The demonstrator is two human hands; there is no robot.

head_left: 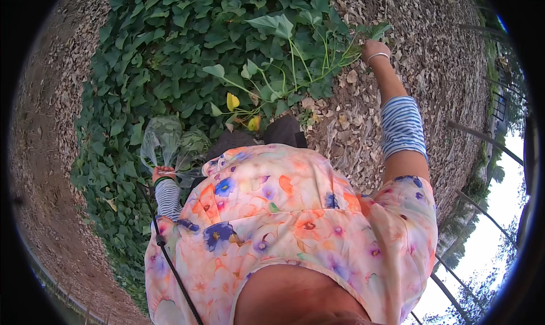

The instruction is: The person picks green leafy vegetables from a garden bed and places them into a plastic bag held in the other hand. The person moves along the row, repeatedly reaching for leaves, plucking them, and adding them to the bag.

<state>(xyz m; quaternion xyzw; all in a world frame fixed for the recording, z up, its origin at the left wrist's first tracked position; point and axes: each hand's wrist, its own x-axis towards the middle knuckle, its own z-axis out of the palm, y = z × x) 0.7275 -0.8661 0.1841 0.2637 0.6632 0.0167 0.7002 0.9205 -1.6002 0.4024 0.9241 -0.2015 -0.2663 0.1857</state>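
My right hand (374, 51), with a bangle at the wrist, is closed around one end of a long leafy vine (313, 80). That vine stretches leftward over the leaf bed, carrying pale-backed leaves and a yellow leaf (232, 101) near its lower end. Lower left, my left hand (164, 172) grips the edge of a clear plastic bag (159, 135). Green leaves (193, 142) show through the bag's film. Most of the left fingers are hidden by the plastic.
A dense bed of heart-shaped green leaves (170, 61) spreads before me. Dry leaf litter (430, 69) covers the ground on the right, and more litter (64, 69) lies left. Dark trouser legs (283, 131) show below my floral top. Poles (485, 141) stand at far right.
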